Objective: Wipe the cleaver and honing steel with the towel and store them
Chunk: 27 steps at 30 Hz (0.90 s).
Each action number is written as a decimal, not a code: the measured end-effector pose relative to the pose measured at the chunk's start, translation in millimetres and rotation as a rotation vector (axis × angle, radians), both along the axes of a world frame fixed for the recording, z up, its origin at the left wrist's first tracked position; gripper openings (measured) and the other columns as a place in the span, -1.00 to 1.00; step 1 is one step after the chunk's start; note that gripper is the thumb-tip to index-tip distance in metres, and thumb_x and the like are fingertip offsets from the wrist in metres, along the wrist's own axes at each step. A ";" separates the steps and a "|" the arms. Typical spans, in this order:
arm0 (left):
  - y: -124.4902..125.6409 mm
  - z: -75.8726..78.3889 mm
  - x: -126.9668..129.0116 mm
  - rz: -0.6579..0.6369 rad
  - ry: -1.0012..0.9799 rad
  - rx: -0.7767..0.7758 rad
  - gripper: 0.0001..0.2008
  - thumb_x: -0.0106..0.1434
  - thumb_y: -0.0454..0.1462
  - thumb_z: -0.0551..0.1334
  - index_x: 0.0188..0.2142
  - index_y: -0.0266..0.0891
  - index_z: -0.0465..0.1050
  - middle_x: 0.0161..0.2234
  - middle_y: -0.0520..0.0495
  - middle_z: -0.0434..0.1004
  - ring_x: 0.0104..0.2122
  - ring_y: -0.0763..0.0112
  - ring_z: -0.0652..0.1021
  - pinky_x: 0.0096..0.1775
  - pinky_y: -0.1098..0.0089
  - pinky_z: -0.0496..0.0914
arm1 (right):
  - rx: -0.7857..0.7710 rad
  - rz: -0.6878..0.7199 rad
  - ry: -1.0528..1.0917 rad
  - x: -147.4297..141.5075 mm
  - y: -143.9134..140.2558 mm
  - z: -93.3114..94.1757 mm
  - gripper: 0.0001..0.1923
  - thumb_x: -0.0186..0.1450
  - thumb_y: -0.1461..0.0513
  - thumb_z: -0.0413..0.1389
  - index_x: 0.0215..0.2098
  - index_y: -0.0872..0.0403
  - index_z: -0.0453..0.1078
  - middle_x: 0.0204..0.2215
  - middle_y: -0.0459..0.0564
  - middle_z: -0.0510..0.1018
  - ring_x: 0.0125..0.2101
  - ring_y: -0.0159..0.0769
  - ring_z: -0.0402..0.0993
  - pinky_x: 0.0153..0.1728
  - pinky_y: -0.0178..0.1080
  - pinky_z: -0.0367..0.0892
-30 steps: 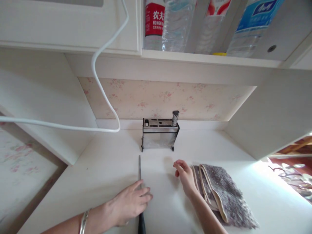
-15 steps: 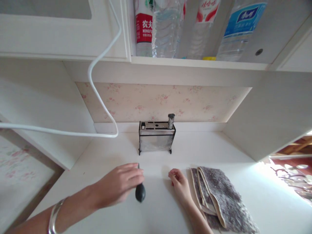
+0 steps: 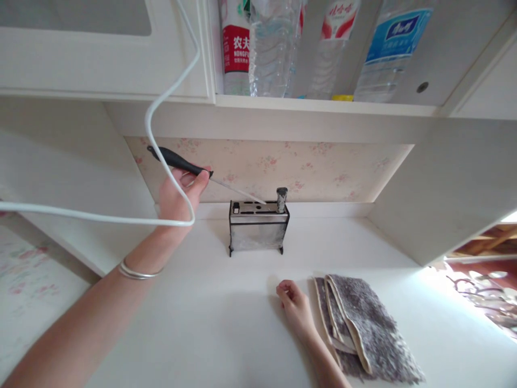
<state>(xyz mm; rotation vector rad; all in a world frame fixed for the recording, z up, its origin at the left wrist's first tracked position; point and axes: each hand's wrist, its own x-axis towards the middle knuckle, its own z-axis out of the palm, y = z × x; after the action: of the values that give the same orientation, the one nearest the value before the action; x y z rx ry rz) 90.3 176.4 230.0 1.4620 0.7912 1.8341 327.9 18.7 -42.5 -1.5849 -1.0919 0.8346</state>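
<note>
knife [image 3: 202, 173] pinched in left hand [image 3: 177, 196] fingers [image 3: 201, 180]

Home kitchen nook, floral backsplash [image 3: 307, 167], knife rack [image 3: 258, 226] on white counter [image 3: 226, 323], bottled water [image 3: 272, 46] shelved above

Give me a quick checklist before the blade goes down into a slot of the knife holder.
1. Grip: left hand holds the thin black-handled steel knife by its handle: ok.
2. Blade tip sits over the top of the metal slotted knife block: ok.
3. Exact slot under the tip: cannot tell.
4. Right hand rests on the white counter, away from the block: ok.
5. White cable hangs across the left hand: not ok.
6. Folded grey fuzzy cloth lies apart from the block: ok.
</note>
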 end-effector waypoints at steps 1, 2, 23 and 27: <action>7.2 -0.2 1.9 0.008 -0.006 -0.012 -0.68 0.11 -0.21 0.38 -0.17 -0.24 0.40 -0.20 -0.06 0.57 -0.12 0.34 0.55 -0.04 0.29 0.45 | 0.004 0.003 -0.011 0.1 0.5 -0.6 -0.74 0.20 0.01 0.09 -0.40 0.02 0.40 -0.60 -0.14 0.40 -0.60 -0.32 0.28 -0.55 -0.31 0.14; 13.7 -1.0 3.8 0.015 -0.006 -0.026 -0.69 0.10 -0.20 0.38 -0.18 -0.24 0.41 -0.21 -0.08 0.57 -0.13 0.34 0.56 -0.05 0.29 0.46 | 0.006 0.005 -0.020 0.1 0.9 -1.0 -0.74 0.21 0.01 0.09 -0.40 0.02 0.40 -0.61 -0.15 0.39 -0.60 -0.32 0.28 -0.55 -0.32 0.13; 44.2 20.2 30.1 0.174 0.428 0.037 -0.74 0.12 -0.13 0.33 -0.26 -0.23 0.47 -0.28 -0.08 0.60 -0.28 0.33 0.58 -0.28 0.41 0.44 | 0.001 0.046 -0.099 1.7 1.8 -5.6 -0.68 0.24 -0.02 0.04 -0.39 0.05 0.38 -0.63 -0.14 0.36 -0.62 -0.36 0.22 -0.58 -0.35 0.07; 42.4 29.4 33.4 0.196 0.500 0.035 -0.75 0.12 -0.12 0.33 -0.30 -0.24 0.47 -0.32 -0.07 0.61 -0.32 0.31 0.58 -0.28 0.38 0.43 | 0.012 0.054 -0.098 1.6 2.5 -5.6 -0.69 0.25 -0.01 0.04 -0.38 0.05 0.38 -0.61 -0.12 0.39 -0.62 -0.37 0.21 -0.58 -0.35 0.07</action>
<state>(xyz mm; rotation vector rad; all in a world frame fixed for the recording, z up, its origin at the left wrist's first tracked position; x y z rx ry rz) 123.6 218.8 259.5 1.9605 1.1810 1.6371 329.5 21.2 -48.1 -1.6064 -1.2118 0.7910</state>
